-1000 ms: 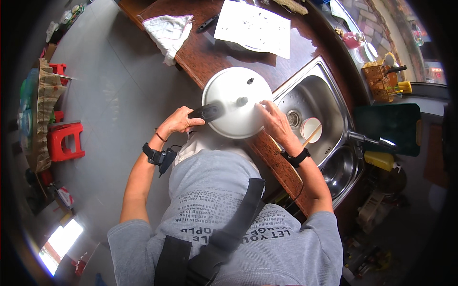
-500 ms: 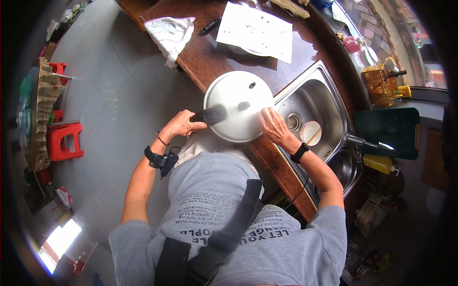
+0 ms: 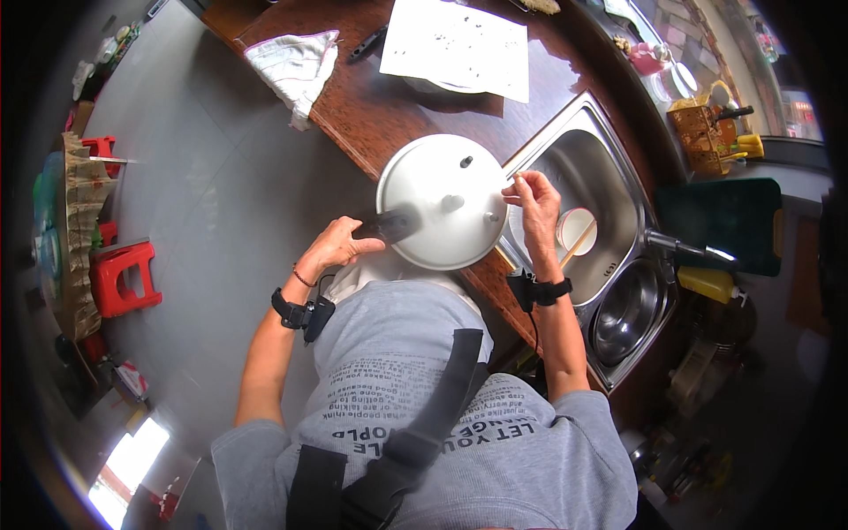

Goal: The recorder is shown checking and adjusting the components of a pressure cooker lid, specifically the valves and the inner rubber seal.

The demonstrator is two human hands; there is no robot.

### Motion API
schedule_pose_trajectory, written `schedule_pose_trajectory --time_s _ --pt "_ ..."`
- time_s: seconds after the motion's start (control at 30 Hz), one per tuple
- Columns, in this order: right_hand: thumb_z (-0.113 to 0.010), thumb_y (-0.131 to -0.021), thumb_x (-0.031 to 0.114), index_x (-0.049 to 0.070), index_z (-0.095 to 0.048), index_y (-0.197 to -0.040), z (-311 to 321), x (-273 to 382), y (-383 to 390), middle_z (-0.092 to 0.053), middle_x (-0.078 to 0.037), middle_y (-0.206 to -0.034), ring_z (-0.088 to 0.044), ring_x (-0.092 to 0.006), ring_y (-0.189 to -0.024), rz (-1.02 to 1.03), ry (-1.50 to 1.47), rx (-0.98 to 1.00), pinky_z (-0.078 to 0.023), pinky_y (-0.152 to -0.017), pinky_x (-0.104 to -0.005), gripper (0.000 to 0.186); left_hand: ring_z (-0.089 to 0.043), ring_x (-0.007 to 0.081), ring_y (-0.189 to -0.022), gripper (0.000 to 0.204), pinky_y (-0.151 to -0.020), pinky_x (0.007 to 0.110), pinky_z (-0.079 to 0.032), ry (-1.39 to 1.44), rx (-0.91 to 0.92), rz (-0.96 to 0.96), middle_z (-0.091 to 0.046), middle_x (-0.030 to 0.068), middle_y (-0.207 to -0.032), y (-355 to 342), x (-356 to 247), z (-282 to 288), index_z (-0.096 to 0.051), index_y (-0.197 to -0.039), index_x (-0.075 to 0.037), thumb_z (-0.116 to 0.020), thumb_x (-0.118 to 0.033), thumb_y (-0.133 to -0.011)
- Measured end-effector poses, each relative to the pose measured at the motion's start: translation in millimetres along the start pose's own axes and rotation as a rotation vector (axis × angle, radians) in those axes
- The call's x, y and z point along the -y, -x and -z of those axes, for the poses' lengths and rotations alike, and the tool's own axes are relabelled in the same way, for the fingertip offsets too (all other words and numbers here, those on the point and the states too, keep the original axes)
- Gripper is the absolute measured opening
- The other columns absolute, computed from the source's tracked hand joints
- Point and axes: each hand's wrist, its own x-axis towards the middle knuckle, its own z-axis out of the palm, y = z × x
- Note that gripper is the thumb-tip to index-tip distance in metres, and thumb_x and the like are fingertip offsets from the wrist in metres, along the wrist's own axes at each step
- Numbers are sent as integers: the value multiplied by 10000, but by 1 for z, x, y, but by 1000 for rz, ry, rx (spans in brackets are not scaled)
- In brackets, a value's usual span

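A round, pale grey pressure cooker lid faces up in front of my waist, beside the brown counter's edge. My left hand is closed around its black handle, thumb along the near side. On top of the lid are a dark small valve stem, a central knob and a small fitting near the right rim. My right hand is raised by that rim, fingertips pinched together. Whether a small thing is between them, or whether they touch the lid, I cannot make out.
Right of the lid, a steel sink holds a white bowl with a wooden stick across it. A faucet reaches over it. A cloth and a white sheet lie on the counter. A red stool stands left.
My right hand has lifted from the lid's right rim and moved a little right and up, uncovering the small fitting there. My left hand keeps its grip on the handle.
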Motion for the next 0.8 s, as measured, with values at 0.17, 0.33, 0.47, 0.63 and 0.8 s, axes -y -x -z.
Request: schedule_pose_trajectory --time_s 0.17,0.33,0.47,0.63,0.8 --pt "-610 -876 164 14 -595 -942 24 3 31 -632 -60 -775 -642 -142 -718 -126 -178 -18 -541 -648 -256 165 -433 42 -434 444 -386 217 -348 90 31 21 -487 -2 -526 3 -11 -4 -554 -731 10 -772 -376 -725" --pt "-597 -878 138 -10 -584 -975 42 3 61 -628 -79 -792 -652 -175 -734 -263 -483 44 -575 -656 -283 178 -433 46 -439 352 -384 223 -356 53 14 -60 -481 -14 -534 10 -14 -8 -556 -716 -10 -780 -282 -713" --pt "-606 -871 137 -13 -590 -964 52 7 78 -625 -72 -791 -650 -166 -728 -319 -518 54 -561 -641 -268 177 -428 50 -437 309 -388 225 -353 49 -68 -46 -478 -18 -532 25 -19 -27 -577 -732 -12 -782 -240 -698" --pt "-613 -867 135 -6 -598 -943 58 8 91 -617 -48 -792 -631 -134 -692 -397 -542 103 -539 -624 -253 161 -433 42 -436 284 -382 208 -344 163 -164 42 -489 -20 -535 50 -11 -58 -579 -728 -33 -778 -234 -702" --pt "-645 -848 161 15 -600 -919 58 2 110 -619 -49 -777 -618 -113 -673 -372 -438 113 -512 -583 -213 170 -443 44 -430 304 -379 197 -356 252 -271 59 -489 -24 -538 86 10 -86 -569 -727 -39 -776 -260 -714"
